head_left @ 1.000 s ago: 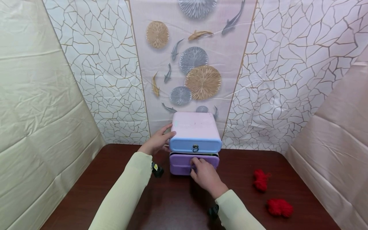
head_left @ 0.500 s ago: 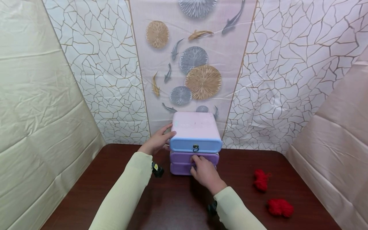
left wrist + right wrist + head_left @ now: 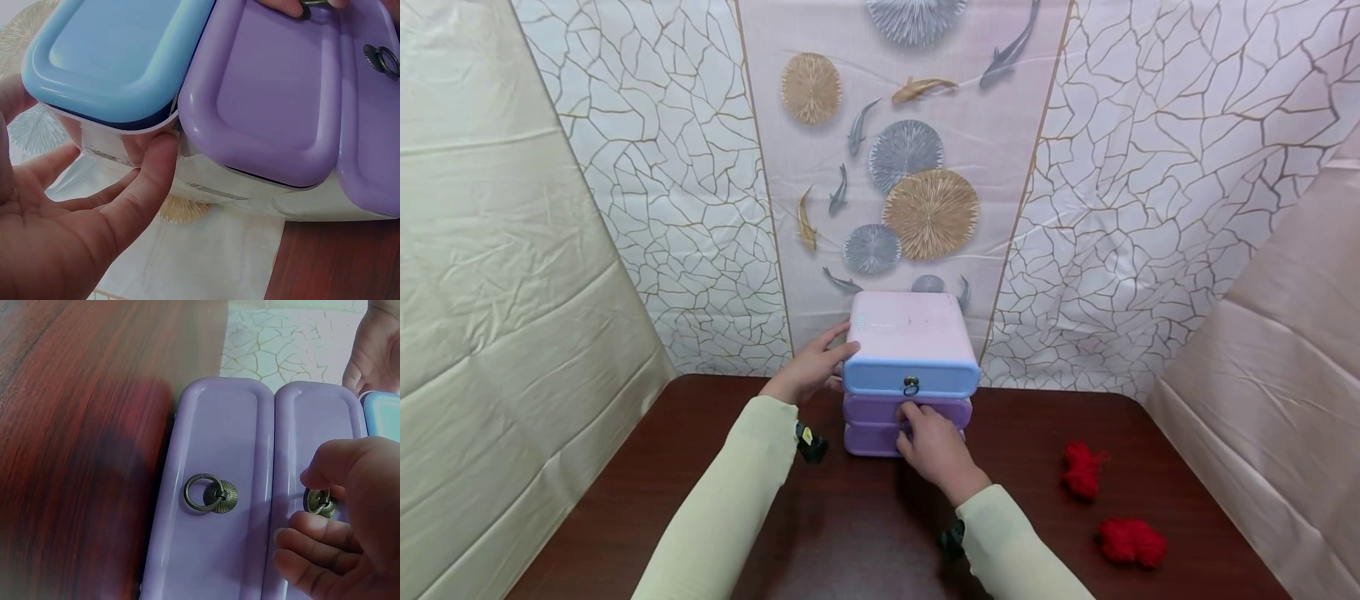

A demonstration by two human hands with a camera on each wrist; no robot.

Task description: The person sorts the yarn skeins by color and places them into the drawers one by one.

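A small stacked drawer cabinet has a pale pink top (image 3: pixel 910 325), one blue drawer (image 3: pixel 880 377) and two purple drawers below it. My left hand (image 3: pixel 808 372) rests against the cabinet's upper left side with fingers spread; in the left wrist view a fingertip (image 3: pixel 159 150) presses just behind the blue front. At the upper purple drawer (image 3: pixel 275 94), my right hand (image 3: pixel 936 450) has thumb and finger about its brass ring pull (image 3: pixel 319 501). The lower purple drawer (image 3: pixel 209 437) carries its own ring pull (image 3: pixel 212 494), untouched. All the drawer fronts sit closed or nearly so.
Two bundles of red yarn, one farther back (image 3: pixel 1081 471) and one nearer (image 3: pixel 1131 542), lie on the dark wooden table (image 3: pixel 850 533) to the right. A patterned cloth (image 3: pixel 1075 250) hangs behind the cabinet, with plain beige drapes (image 3: pixel 497 275) at the sides.
The upper purple drawer has slid back into the cabinet, and the dark gap above it has closed. My right hand moved slightly inward with it; my left hand stayed on the side.
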